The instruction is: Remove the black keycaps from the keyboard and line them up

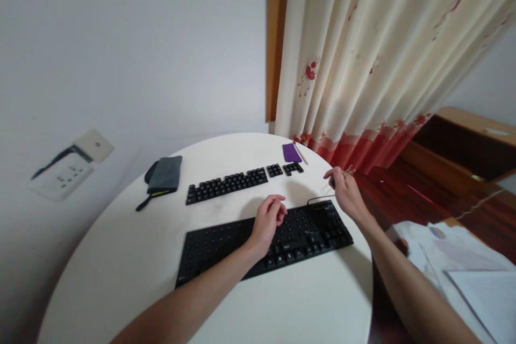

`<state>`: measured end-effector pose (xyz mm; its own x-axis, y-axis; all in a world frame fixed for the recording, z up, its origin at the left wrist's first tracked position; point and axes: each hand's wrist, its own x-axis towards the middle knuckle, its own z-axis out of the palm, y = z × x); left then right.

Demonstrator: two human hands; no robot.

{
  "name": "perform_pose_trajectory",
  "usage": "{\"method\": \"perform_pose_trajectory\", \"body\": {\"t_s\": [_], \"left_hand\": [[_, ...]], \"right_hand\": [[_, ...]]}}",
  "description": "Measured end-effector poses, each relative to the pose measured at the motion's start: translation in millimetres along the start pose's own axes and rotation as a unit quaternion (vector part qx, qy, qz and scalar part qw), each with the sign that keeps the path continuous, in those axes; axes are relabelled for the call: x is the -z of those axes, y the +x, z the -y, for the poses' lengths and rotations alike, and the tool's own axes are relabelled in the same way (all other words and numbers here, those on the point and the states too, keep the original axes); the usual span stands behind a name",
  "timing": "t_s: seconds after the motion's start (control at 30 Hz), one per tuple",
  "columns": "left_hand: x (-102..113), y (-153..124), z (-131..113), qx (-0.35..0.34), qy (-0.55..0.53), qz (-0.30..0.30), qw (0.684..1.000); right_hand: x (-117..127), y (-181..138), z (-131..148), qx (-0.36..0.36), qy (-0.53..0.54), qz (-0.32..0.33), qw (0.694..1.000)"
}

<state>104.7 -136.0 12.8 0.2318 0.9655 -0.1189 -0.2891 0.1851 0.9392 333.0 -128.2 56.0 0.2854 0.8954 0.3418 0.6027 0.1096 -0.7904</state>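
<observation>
Left forearm (197,295) foremost, its left hand (269,220) loosely curled over the black keyboard (217,239); right hand (344,185) well apart, fingers bent, grip indeterminable. Leftward of the left hand, sockets appear bare; rightward, some keys seem seated. Beyond, loose keycaps (229,187) remain in rows on the tabletop (121,258).

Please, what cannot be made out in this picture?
In the head view:
Part of the flat black plastic keyboard: behind the left hand and forearm.
Small dark object at the right hand: too small, blurred.
Legends on black plastic keycap rows: too small.
Top of the cream, red-flowered fabric curtain: cut off by upper edge.
</observation>
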Motion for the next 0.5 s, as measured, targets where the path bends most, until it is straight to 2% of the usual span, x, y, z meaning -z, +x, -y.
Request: {"method": "perform_pose_trajectory", "body": {"t_s": [0.1, 0.23, 0.5], "left_hand": [[0, 1, 0, -0.001, 0.003, -0.003, 1.000], [0, 1, 0, -0.003, 0.006, -0.004, 1.000], [-1, 2, 0, -0.005, 0.008, 0.001, 1.000]], "right_hand": [[13, -29, -9, -0.033, 0.014, 0.025, 0.999], [23, -58, -19, -0.045, -0.020, 0.054, 0.997], [23, -73, -32, -0.069, 0.011, 0.095, 0.993]]}}
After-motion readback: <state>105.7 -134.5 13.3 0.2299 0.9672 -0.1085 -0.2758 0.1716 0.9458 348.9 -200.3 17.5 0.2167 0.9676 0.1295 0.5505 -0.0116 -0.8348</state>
